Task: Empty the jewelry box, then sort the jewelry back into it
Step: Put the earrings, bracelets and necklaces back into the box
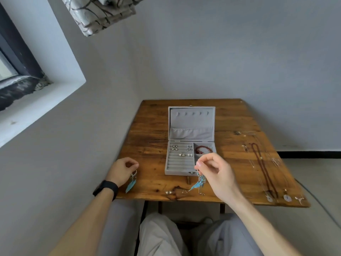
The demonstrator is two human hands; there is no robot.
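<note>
My left grip (122, 170) hangs over the near left corner of the surface (151, 126), fingers curled round the metal hoop of a turquoise feather earring (131, 183) whose soft blade dangles past the wood's edge. My right grip (215, 172) pinches its twin earring (199, 182) between thumb and forefinger, the beaded hoop and blue feathers hanging just in front of the jewelry box (177, 171). The box sits at the middle of the surface, grey and velvety, its lid (191, 119) thrown back to show a row of small hooks above a slack fabric pocket. Its left half is ribbed with padded rolls that hold pale stud earrings (175, 147). In the far right compartment lies a coiled red bead bracelet (203, 149). My right grip hides part of the compartment nearer me. The planks are worn, amber and knotty, with a ragged front edge where a few small silvery earrings (168, 192) lie. A brown cord necklace (262, 167) and thin pale chains stretch along the right side, and a round pendant (287, 198) lies close to the front edge. Bare wood shows on both sides of the box, and it is wider on the left.
</note>
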